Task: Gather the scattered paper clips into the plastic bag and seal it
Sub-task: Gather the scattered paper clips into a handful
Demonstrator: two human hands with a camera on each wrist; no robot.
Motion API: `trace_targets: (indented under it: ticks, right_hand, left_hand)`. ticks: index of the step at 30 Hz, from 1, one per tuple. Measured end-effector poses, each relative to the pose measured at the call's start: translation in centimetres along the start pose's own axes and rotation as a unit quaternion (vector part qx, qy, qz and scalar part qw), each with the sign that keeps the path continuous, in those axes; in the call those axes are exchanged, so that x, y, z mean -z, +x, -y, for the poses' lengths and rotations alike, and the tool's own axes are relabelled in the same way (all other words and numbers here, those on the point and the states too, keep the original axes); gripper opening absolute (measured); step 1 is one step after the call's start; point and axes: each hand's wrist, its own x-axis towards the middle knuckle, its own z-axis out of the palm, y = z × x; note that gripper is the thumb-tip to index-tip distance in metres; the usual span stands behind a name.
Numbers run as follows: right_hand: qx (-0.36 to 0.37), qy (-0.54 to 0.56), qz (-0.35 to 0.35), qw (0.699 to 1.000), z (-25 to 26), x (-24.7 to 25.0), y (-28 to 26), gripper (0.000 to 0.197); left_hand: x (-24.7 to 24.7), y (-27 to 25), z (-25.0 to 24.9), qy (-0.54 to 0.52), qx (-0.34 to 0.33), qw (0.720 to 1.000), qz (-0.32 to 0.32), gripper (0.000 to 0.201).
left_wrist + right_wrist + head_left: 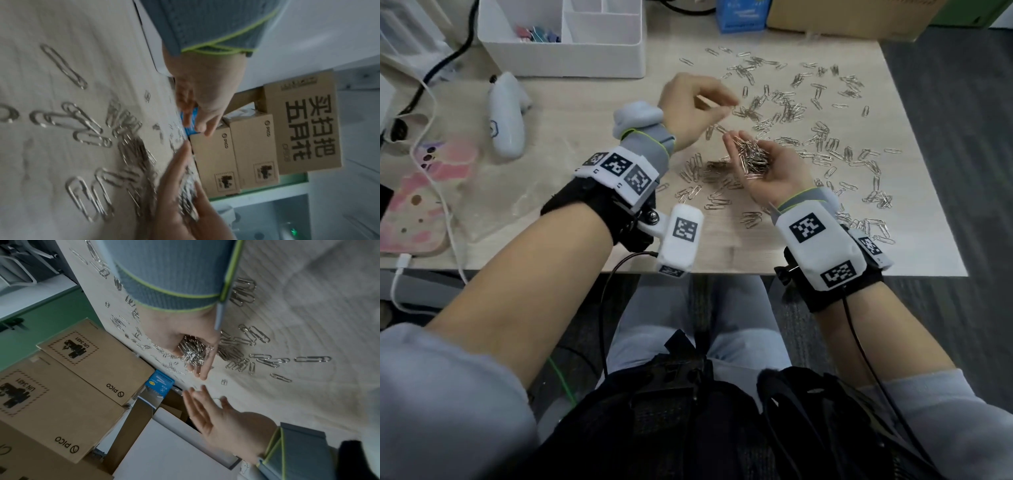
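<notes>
While you sit at the desk (599, 113), this holds:
Paper clips (822, 137): too many to count, strewn over the right half of the frame.
Heap of clips (751, 156): cupped in your right hand (767, 171), palm up, fingers curled round it.
Left hand (688, 102): up and left of the heap, fingers loosely extended above the clips, thumb close; whether it pinches one, you cannot tell.
Plastic bag (493, 192): clear, flat at left, well apart from both hands.
Cardboard boxes (82, 356): at least two read "PICO", "UN 3481".
</notes>
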Motion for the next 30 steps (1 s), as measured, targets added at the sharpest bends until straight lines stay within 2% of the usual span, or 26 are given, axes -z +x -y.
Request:
trace_targets:
  ticks: [1,2,4,5,6,10,14,16,19,22,25,28,30]
  right_hand:
    - [-0.001,0.006,0.001,1.000,0.2,0.1,-0.1,0.031]
    - [-0.002,0.007,0.002,1.000,0.4,0.1,-0.2,0.032]
    - [-0.003,0.004,0.001,1.000,0.7,0.4,-0.3,0.032]
    - [0.000,0.003,-0.005,1.000,0.8,0.4,-0.3,0.033]
    - [0.002,0.003,-0.010,1.000,0.9,0.5,-0.4,0.033]
    - [0.008,0.014,-0.016,1.000,0.9,0.9,-1.0,0.031]
    - [0.017,0.018,-0.005,1.000,0.9,1.4,-2.0,0.031]
    - [0.021,0.018,-0.008,1.000,0.9,1.5,-2.4,0.031]
    - [0.029,0.013,-0.014,0.999,1.0,1.8,-2.7,0.033]
    - [0.034,0.015,-0.008,0.999,1.2,2.2,-3.1,0.034]
    - [0.039,0.012,0.000,0.999,1.5,2.6,-3.3,0.034]
    - [0.042,0.004,0.003,0.999,1.8,3.0,-3.4,0.034]
    - [0.044,0.000,0.004,0.999,1.9,3.2,-3.3,0.033]
  left_hand:
    - [0.4,0.2,0.7,0.072,0.020,0.997,-0.028,0.024]
    - [0.7,0.4,1.6,0.156,0.057,0.986,-0.026,0.030]
    - [0.6,0.6,3.5,0.290,0.132,0.948,0.020,0.050]
    - [0.4,0.5,4.3,0.322,0.152,0.934,0.039,0.059]
    - [0.1,0.2,4.6,0.329,0.154,0.931,0.045,0.063]
    - [-1.0,-1.7,4.2,0.269,0.111,0.956,0.044,0.057]
    - [-2.3,-3.9,2.5,0.241,0.053,0.961,0.122,0.094]
    - [-3.0,-4.4,2.0,0.253,0.027,0.954,0.156,0.099]
    - [-3.4,-4.4,1.7,0.266,0.006,0.949,0.171,0.090]
    - [-3.6,-4.2,1.5,0.271,-0.005,0.951,0.146,0.057]
    - [-3.9,-4.0,1.4,0.262,-0.010,0.957,0.121,0.036]
    - [-4.3,-3.5,1.3,0.273,-0.009,0.954,0.121,0.024]
    - [-4.5,-3.1,1.1,0.295,-0.010,0.947,0.130,0.024]
